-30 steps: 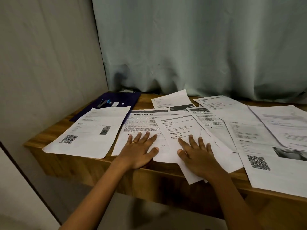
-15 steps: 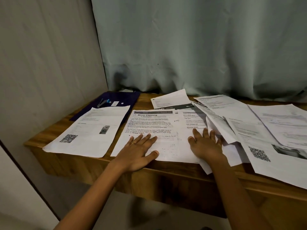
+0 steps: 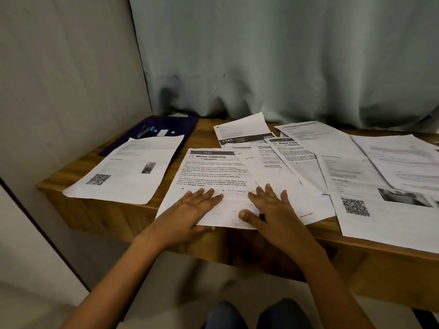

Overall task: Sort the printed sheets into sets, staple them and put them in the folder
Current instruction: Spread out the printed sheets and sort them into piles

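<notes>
Printed sheets cover the wooden table [image 3: 114, 210]. A sheet headed "Mirror Cleaning" [image 3: 213, 172] lies at the front middle. My left hand [image 3: 190, 207] rests flat on its lower left part, fingers straight, a ring on one finger. My right hand [image 3: 270, 210] lies flat with spread fingers on its lower right part and on the edge of the overlapping sheet [image 3: 275, 172]. A single sheet with a QR code [image 3: 126, 169] lies apart on the left. The dark blue folder [image 3: 180, 129] lies at the back left with a small stapler [image 3: 146, 132] on it.
Several overlapping sheets [image 3: 356, 174] spread over the right half of the table, some hanging over the front edge. A pale curtain [image 3: 285, 67] hangs behind the table and a wall [image 3: 59, 91] closes the left side. My knees show below the table edge.
My right hand pushed the overlapping sheet rightward off the "Mirror Cleaning" sheet, then came back left onto that sheet's lower right. My left hand stayed pressing the sheet.
</notes>
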